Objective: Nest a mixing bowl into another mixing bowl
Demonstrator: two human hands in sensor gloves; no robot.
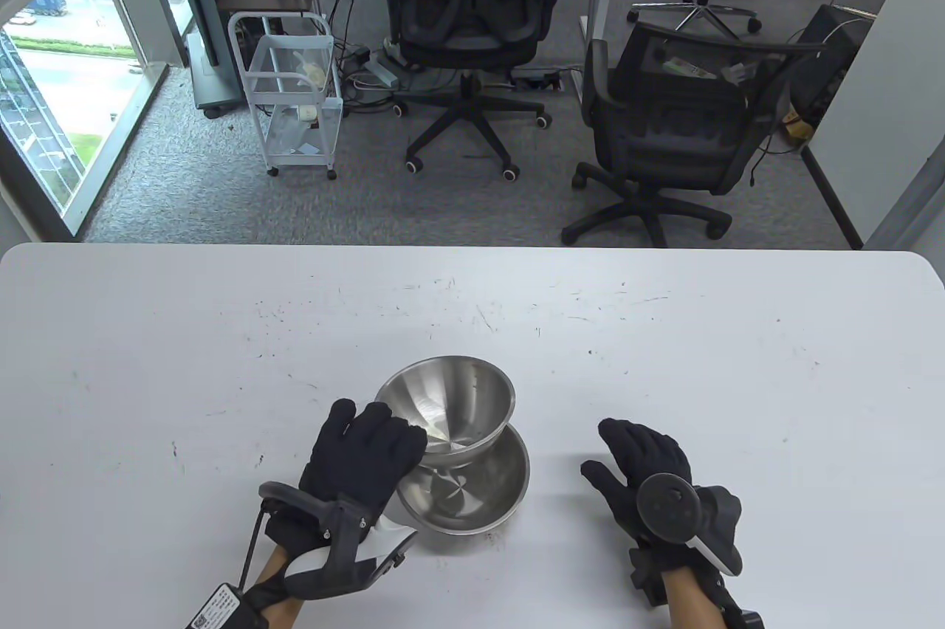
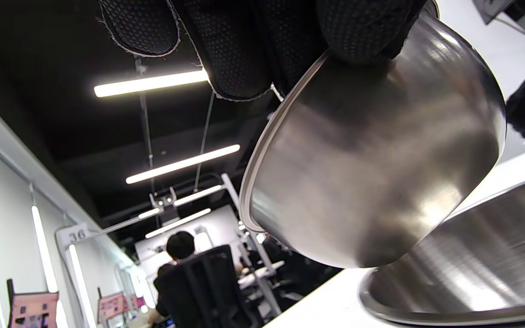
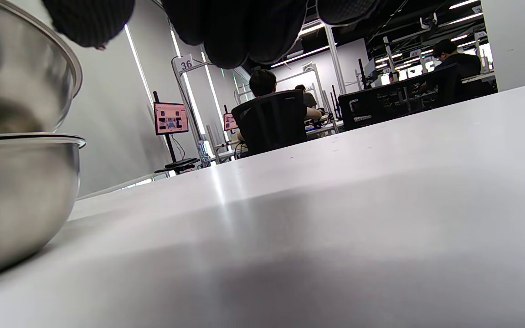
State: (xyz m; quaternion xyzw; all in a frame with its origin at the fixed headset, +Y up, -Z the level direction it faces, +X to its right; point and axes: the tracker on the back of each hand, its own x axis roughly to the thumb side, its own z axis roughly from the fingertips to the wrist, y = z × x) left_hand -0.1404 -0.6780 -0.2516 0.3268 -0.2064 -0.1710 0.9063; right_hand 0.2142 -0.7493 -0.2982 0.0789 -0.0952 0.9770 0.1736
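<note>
Two steel mixing bowls sit near the table's front middle. My left hand [image 1: 369,448] grips the near-left rim of the upper bowl [image 1: 450,400] and holds it tilted above the lower bowl [image 1: 472,489], which stands on the table. In the left wrist view my fingers [image 2: 244,45] clamp the upper bowl's [image 2: 372,173] rim, with the lower bowl [image 2: 472,273] just beneath it. My right hand [image 1: 638,455] hovers empty with fingers spread, to the right of the bowls. The right wrist view shows both bowls at its left edge, upper bowl [image 3: 12,77] over lower bowl [image 3: 16,196].
The white table [image 1: 738,363] stretches wide on all sides of the bowls. Beyond its far edge stand two black office chairs [image 1: 472,31] and a white cart [image 1: 295,97] on the floor.
</note>
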